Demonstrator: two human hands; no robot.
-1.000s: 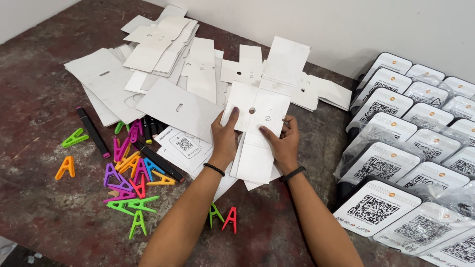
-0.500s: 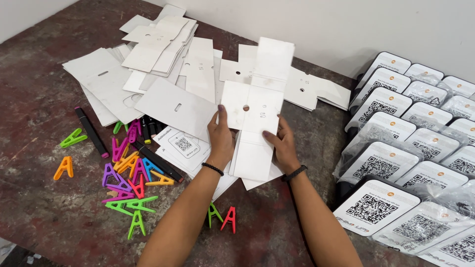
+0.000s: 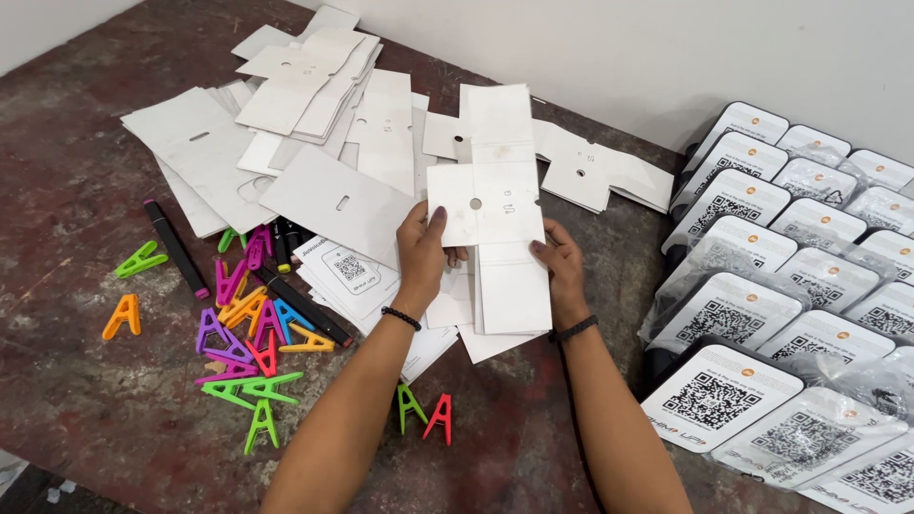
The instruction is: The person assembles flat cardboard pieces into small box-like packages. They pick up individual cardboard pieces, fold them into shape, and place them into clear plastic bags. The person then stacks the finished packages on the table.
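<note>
A white cross-shaped cardboard cutout [image 3: 490, 181] with a small round hole is held flat above the table, lifted off a stack of similar cards [image 3: 495, 295]. My left hand [image 3: 422, 252] grips its left flap, thumb on top. Along its lower right edge, my right hand [image 3: 560, 266] holds the cutout with the fingers underneath. Both wrists wear a dark band.
More white cutouts [image 3: 314, 105] lie spread over the far left of the worn table [image 3: 86, 190]. Several colourful plastic clips [image 3: 249, 328] and black markers [image 3: 176, 247] lie to the left. A green and a red clip [image 3: 426, 412] sit between my arms. Rows of bagged plaques with square codes [image 3: 762, 314] fill the right.
Both hands have raised the cross-shaped cutout off the stack and brought it up and slightly away from me.
</note>
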